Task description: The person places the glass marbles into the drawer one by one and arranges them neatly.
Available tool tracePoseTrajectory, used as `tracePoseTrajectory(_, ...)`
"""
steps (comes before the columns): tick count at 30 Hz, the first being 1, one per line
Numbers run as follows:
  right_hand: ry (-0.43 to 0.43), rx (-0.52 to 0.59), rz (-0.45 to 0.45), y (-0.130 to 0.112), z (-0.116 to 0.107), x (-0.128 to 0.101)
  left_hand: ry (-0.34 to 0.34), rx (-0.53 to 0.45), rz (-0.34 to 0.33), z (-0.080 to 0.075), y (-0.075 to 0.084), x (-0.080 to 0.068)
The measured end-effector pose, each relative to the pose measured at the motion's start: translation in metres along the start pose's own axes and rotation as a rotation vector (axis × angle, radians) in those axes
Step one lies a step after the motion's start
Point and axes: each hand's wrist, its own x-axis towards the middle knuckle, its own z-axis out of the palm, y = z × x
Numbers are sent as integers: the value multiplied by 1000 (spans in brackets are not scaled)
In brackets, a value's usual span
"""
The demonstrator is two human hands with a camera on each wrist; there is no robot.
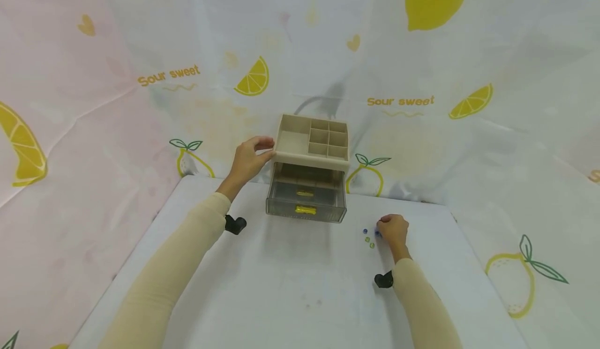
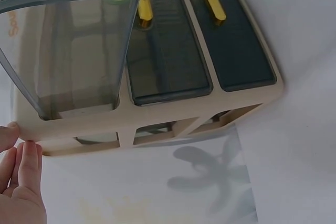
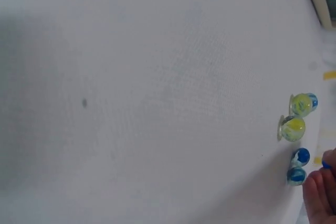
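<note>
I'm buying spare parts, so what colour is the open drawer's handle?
The handle is yellow; it shows best in the head view.

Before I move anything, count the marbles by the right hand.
6. On the table: two yellow-green marbles, one blue marble beside them, and two blue marbles nearer the right hand. Its fingers pinch another blue marble; the hand may hide more.
</note>
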Motion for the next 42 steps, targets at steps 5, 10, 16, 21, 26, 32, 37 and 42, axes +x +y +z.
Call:
tracePoseTrajectory(5,82,82,-57,-10,-2,1,2,1,12,-1,-1,-1)
tracePoseTrajectory(10,155,169,-99,-26,-7,6,6,16,22,-2,-3,-1)
tracePoseTrajectory(16,187,260,-126,-52,-21,8,6,11,26,-2,-4,-1)
tracePoseTrajectory(21,184,372,-181,-78,-36,4,9,13,22,-2,-5,-1)
tracePoseTrajectory(26,140,527,-239,-104,-49,-4,5,19,22,-2,-5,-1)
tracePoseTrajectory(32,37,711,-269,-136,-59,-17,1,6,16,0,-6,0)
tracePoseTrajectory(37,1,736,-334,-157,-60,-26,1,8,12,1,-5,0)
tracePoseTrajectory(42,-46,728,-394,-178,-57,-38,-3,4,19,2,-3,0)
